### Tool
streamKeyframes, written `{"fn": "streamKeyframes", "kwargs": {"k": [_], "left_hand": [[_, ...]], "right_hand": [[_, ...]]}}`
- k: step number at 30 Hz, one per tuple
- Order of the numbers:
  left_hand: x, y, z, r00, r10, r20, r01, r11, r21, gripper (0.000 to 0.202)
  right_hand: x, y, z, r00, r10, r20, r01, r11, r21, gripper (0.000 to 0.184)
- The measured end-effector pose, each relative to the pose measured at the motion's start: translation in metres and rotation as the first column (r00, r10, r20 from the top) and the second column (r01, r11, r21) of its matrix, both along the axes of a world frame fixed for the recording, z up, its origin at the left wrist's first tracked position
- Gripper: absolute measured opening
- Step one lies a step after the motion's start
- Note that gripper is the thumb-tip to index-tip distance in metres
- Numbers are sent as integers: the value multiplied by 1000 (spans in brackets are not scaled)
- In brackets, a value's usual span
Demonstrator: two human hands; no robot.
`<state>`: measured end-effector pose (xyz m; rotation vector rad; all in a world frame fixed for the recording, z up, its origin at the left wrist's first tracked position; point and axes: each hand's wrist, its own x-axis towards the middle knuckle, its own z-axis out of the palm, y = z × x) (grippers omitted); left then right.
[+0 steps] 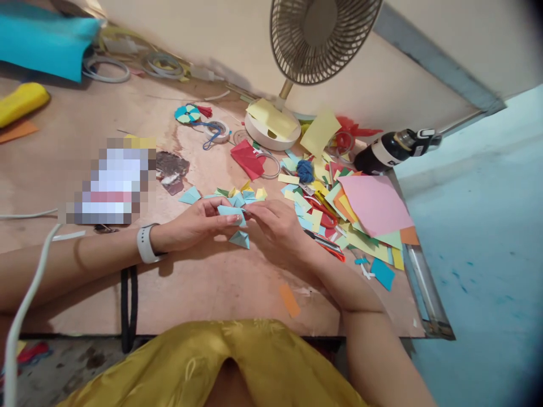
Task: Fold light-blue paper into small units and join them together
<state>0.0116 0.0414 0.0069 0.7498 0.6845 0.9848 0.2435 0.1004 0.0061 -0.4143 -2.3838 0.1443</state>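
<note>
A light blue piece of folded paper (231, 215) is pinched between the thumb and fingers of my left hand (201, 220), which wears a white wristband (148, 243). My right hand (275, 221) is closed at the right edge of that same paper, its fingertips pressed together there. Whether a small tool is also in those fingertips I cannot make out. Just below the hands lies a folded blue paper triangle (240, 239). Behind them sit several small folded pieces in blue and yellow, with one blue piece (189, 195) off to the left.
Paper scraps, a utility knife (324, 240), orange-red scissors (322, 210) and stacked coloured sheets (375, 203) crowd the right. A fan (274, 127) and a black bottle (384, 152) stand behind. Left are a blurred phone-like rectangle (112, 183) and a white cable (31, 288).
</note>
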Motion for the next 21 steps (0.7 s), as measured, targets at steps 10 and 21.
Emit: {"fn": "streamKeyframes", "kwargs": {"k": [10, 21], "left_hand": [[-5, -1, -15, 863, 81, -498, 200, 851, 485, 15], [-4, -4, -13, 867, 220, -447, 54, 850, 523, 13]], "right_hand": [[3, 6, 8, 992, 89, 85, -69, 975, -210, 18], [-11, -15, 10, 987, -123, -108, 39, 819, -572, 19]]}}
